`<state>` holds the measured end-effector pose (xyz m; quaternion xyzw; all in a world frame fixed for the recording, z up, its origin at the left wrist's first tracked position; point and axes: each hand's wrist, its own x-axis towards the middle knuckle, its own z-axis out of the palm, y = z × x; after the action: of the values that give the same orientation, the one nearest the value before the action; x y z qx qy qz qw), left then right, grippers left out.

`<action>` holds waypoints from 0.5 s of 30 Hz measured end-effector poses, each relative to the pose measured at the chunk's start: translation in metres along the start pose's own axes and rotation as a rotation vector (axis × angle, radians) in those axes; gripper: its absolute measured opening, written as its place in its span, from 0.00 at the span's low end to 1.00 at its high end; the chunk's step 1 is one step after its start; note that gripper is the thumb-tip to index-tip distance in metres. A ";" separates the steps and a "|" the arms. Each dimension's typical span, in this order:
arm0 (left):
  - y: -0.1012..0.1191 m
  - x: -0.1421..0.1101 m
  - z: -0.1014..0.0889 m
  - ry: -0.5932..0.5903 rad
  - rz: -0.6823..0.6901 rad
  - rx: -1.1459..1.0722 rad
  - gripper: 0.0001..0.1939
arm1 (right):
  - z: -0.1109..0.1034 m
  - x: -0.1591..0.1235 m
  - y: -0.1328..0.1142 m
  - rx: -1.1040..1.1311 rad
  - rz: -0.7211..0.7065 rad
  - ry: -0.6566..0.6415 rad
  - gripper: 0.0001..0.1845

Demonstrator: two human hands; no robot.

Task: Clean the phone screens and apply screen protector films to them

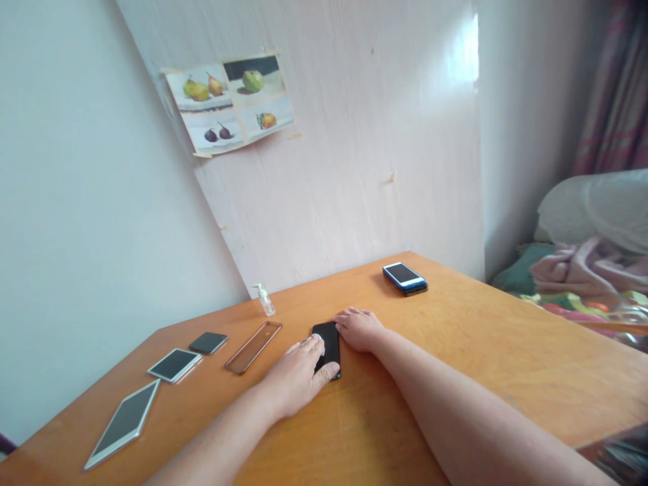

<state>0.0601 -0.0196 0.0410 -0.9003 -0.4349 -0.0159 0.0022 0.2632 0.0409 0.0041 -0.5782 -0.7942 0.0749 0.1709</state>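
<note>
A black smartphone (331,347) lies flat on the wooden table in front of me, its dark face upward. My left hand (298,374) rests over its left side, pressing a small white wipe (320,343) against the glass under the fingertips. The thumb of that hand lies across the phone's lower end. At the phone's upper right corner my right hand (359,329) lies palm down, fingers stretched out and touching the edge. Left of the phone is a clear phone case with a brownish rim (253,348). Behind it stands a small clear pump bottle (264,301).
On the left of the table (374,418) lie a dark phone or small device (208,343), a white-framed tablet (175,365) and a longer white tablet (124,424). Stacked phones (405,277) sit at the back right. A wall board with fruit pictures (230,104) rises behind.
</note>
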 end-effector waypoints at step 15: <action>0.007 0.013 0.006 0.046 0.016 0.003 0.38 | 0.002 0.000 0.001 0.002 -0.012 0.000 0.23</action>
<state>0.0743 -0.0137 0.0356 -0.9032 -0.4274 -0.0359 0.0137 0.2635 0.0419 0.0018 -0.5731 -0.7977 0.0748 0.1720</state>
